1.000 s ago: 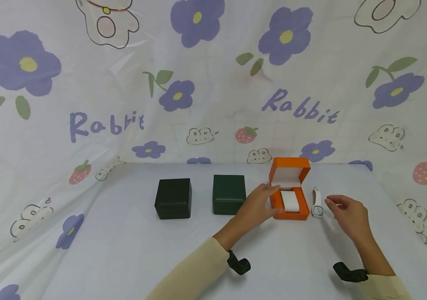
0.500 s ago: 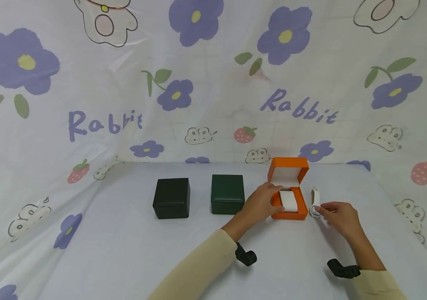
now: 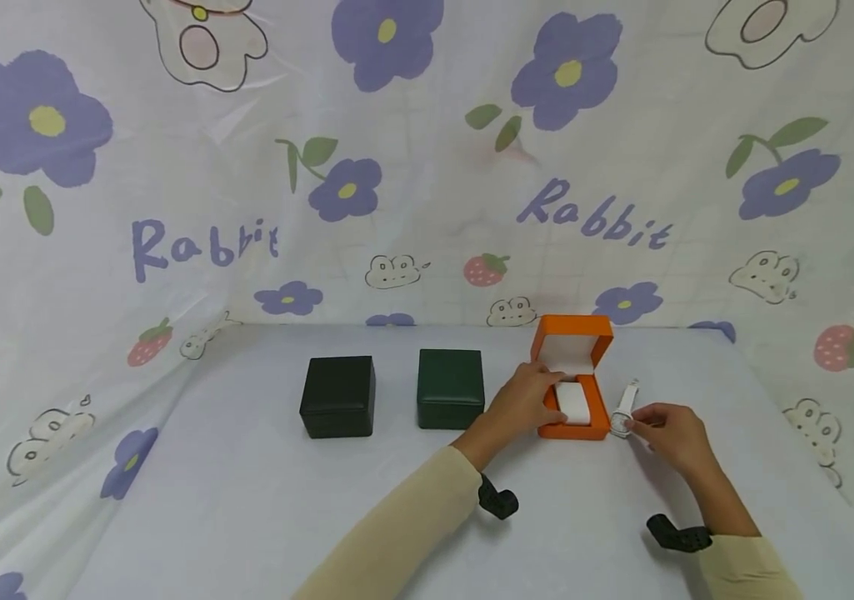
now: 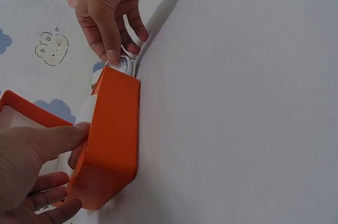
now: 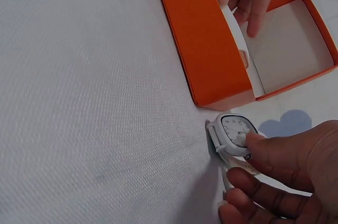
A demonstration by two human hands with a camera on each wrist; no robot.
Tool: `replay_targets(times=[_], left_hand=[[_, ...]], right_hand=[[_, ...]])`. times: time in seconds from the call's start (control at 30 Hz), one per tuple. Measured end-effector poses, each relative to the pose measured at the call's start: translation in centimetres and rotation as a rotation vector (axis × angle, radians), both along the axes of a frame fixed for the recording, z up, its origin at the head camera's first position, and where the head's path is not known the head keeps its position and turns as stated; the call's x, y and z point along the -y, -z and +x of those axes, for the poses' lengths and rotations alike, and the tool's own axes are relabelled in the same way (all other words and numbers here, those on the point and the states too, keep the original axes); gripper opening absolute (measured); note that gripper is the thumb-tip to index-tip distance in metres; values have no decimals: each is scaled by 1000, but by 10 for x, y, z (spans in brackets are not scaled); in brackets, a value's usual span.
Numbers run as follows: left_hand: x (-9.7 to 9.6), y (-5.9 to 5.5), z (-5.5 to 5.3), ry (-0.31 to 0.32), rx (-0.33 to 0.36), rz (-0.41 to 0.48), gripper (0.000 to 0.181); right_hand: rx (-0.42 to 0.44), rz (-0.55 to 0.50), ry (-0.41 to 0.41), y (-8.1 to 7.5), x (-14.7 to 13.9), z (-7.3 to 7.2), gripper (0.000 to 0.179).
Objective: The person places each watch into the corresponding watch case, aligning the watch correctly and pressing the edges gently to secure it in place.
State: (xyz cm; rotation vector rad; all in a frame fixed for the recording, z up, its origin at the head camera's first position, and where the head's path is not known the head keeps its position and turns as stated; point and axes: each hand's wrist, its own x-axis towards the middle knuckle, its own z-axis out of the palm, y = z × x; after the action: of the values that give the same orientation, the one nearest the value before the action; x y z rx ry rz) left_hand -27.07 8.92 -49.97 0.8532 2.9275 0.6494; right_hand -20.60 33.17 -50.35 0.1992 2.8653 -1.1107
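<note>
An orange watch box stands with its lid up. White padding lines the lid, and a white watch cushion sits inside the base. My left hand reaches over the box's left side, thumb and a finger on opposite sides of the cushion, pinching it. Beside the box's right wall is a white wristwatch with a pale strap, low at the tabletop. My right hand pinches it by the case, thumb on the dial, as the right wrist view shows. Other right fingers curl beneath, partly hiding the strap.
Left of the orange box stand a closed dark green box and a closed black box. White cloth covers the table. A printed curtain hangs behind and along the sides.
My right hand has moved left onto the wristwatch, gripped it and turned it aslant, nearer the orange box. My left thumb and fingers have closed in on the cushion.
</note>
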Motion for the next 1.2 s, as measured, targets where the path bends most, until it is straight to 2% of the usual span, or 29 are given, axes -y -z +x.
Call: replay_targets(times=[0.17,0.3,0.63,0.83,1.0,1.2], left_hand=[[-3,1,-5,19,-12,-23,67],[-6,-1,-7,24,-10,-80,68],[-15,-10,-9,3,49,-190,63],[-19,-9,-10,-11,66,-226,64],[-18,-4,-11,1,15,-206,63],[-15,0,-5,19,-94,-175,69]], right_hand=[[-8,6,-14,-1,-2,1,33],[-17,-7,-9,-8,0,2,34],[-38,-181,43,-24,7,8,46],[-116,-201,55,-28,11,10,48],[-182,-220,63,-31,14,12,47],[-238,-244,62,-33,21,14,43]])
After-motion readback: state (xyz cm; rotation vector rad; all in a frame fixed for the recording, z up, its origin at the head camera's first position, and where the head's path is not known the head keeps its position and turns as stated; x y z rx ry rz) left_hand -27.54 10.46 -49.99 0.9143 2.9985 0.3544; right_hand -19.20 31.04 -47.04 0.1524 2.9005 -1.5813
